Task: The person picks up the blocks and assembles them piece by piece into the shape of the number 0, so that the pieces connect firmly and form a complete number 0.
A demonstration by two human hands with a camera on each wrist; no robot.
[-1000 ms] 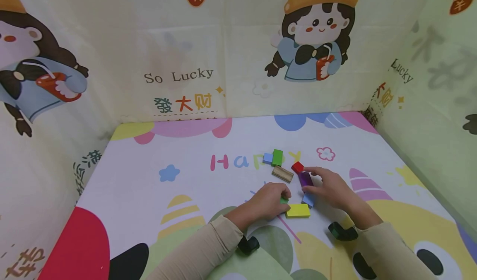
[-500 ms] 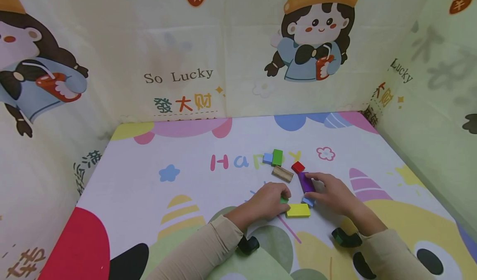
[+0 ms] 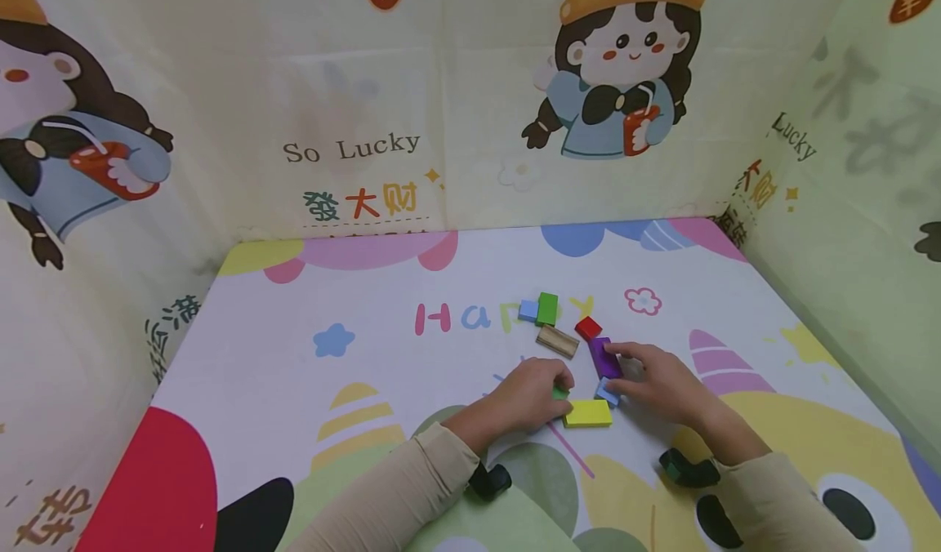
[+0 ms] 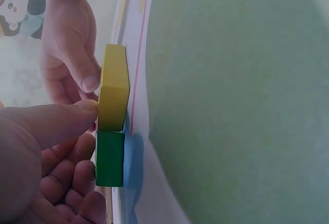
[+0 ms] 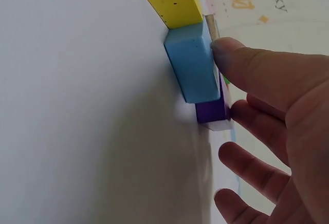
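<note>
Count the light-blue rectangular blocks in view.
2: the far blue block, beside a green rectangular block; the near blue block, between a yellow rectangular block and purple rectangular block, by the right hand. Others may be hidden.

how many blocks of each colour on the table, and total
Green blocks: 2
Light blue blocks: 2
Yellow block: 1
Purple block: 1
Red block: 1
Tan block: 1
Total in view: 8

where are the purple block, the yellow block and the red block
Purple block [image 3: 603, 359]: head view, top face.
Yellow block [image 3: 586, 411]: head view, top face.
Red block [image 3: 588, 327]: head view, top face.
</note>
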